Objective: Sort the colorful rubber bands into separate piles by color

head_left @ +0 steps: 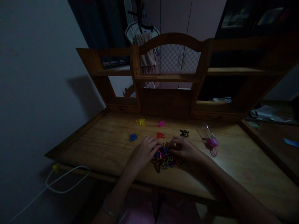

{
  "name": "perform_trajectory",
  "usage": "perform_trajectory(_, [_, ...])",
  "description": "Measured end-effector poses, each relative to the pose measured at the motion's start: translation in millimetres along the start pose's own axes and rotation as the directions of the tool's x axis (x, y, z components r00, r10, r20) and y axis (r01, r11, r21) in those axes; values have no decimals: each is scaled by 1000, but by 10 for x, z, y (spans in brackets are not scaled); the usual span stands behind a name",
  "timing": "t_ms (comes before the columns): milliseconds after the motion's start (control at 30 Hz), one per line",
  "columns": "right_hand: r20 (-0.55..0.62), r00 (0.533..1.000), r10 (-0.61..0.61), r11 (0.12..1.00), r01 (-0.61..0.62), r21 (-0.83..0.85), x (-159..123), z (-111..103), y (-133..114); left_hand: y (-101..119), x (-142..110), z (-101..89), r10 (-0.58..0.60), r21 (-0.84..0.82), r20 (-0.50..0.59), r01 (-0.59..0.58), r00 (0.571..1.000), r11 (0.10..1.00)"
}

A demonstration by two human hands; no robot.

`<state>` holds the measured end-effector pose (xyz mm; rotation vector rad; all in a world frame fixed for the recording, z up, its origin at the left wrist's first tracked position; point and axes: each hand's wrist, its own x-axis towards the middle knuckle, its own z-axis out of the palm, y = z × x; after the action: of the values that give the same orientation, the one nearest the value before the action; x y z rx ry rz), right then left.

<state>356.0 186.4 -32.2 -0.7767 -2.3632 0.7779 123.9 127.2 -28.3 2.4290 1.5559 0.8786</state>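
A mixed pile of small coloured loop-shaped pieces [167,160] lies near the desk's front edge; they are too small to tell whether clips or bands. My left hand [146,148] is at the pile's left side, fingers curled and tips together in the pieces. From the right, my right hand [183,148] reaches in with thumb and forefinger pinched at the pile's top. Whatever either pinch holds is hidden. Beyond the hands lie sorted heaps: blue pieces [133,137], yellow pieces [141,122], pink pieces [161,123], red pieces [160,135] and black pieces [184,133].
A clear plastic bottle with a pink cap [212,142] lies on the right of the wooden desk [93,144]. A wooden shelf unit [167,77] rises along the back. At the left front edge hangs a white cable [67,171], beside the wall.
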Motion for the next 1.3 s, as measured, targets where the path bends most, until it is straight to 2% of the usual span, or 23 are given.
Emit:
perform_trajectory(100, [-29, 1000, 4, 1000, -4, 10, -10, 25, 1, -4, -38, -40, -16, 3, -26, 16, 1000, 1000])
perform_trajectory(600, [82, 997, -4, 1000, 3, 10, -11, -5, -45, 54, -94, -33, -66, -120, -25, 62, 998, 991])
perform_trajectory(900, [28, 1000, -7, 998, 6, 57, 3, -35, -45, 55, -95, -41, -72, -156, -27, 67, 997, 985])
perform_trajectory(1167, [16, 994, 110, 982, -111, 151, -1, -44, 15, 59, -94, -53, -67, -205, -33, 59, 997, 977])
perform_trajectory(1300, [-8, 992, 130, 969, -125, 213, 9, -59, 14, 40, -99, -70, -63, -218, -60, 48, 996, 975])
